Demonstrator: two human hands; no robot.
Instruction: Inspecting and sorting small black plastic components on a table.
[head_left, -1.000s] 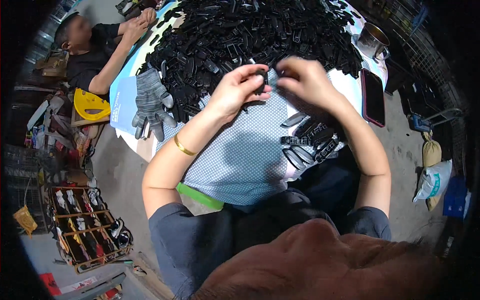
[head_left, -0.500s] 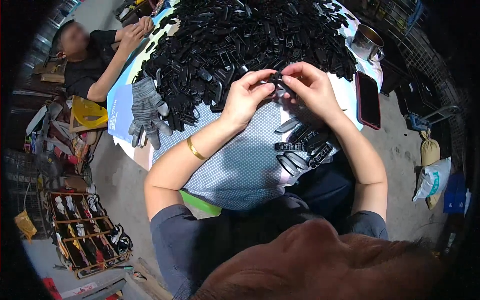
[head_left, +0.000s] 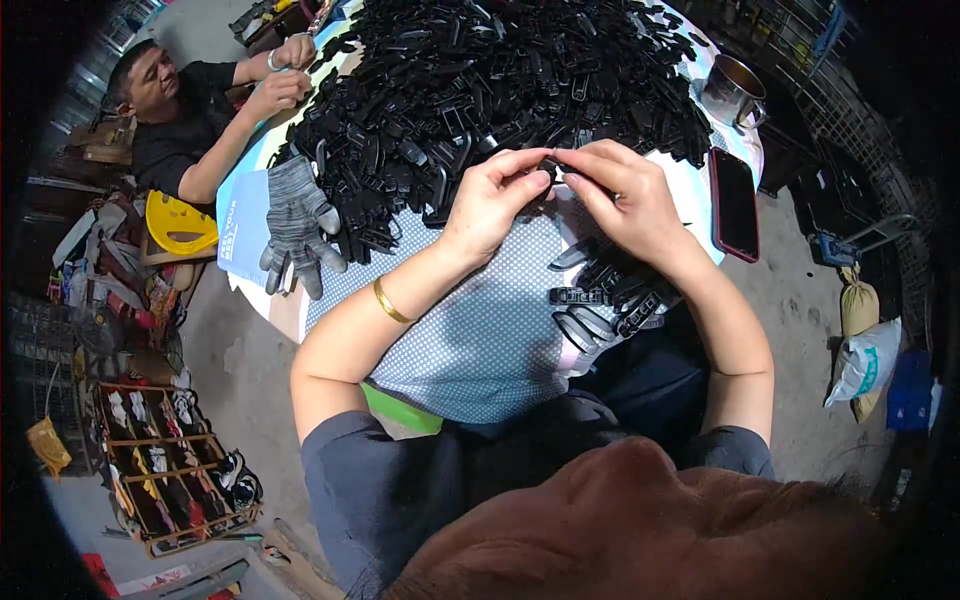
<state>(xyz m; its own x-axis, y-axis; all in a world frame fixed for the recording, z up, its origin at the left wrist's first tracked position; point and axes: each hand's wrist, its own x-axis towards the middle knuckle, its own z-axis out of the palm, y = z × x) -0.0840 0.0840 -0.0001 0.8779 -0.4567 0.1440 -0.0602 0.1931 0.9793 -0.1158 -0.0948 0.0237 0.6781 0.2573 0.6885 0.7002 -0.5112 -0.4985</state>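
Note:
Near the front of the big black heap, my left hand [head_left: 487, 205] and my right hand [head_left: 628, 200] meet. Between their fingertips is a small black plastic part [head_left: 549, 166], mostly covered by the fingers. Thumb and index finger of each hand pinch it. The heap of black plastic parts [head_left: 470, 95] lies just beyond my hands. Closer to me, below my right hand, a smaller group of black parts [head_left: 612, 288] rests on the table, some of them long and curved.
A grey knitted glove [head_left: 297, 215] lies left of the heap on the patterned tabletop [head_left: 460, 320]. On the right are a phone [head_left: 735, 205] and a metal mug [head_left: 732, 92]. Another person [head_left: 165, 130] sits at the far left with both hands at the table edge. A rack [head_left: 170, 460] stands on the floor.
My right hand has turned, its fingers closing in over the part near my left fingertips. The other person's hands have moved apart and one is lower; their head has turned.

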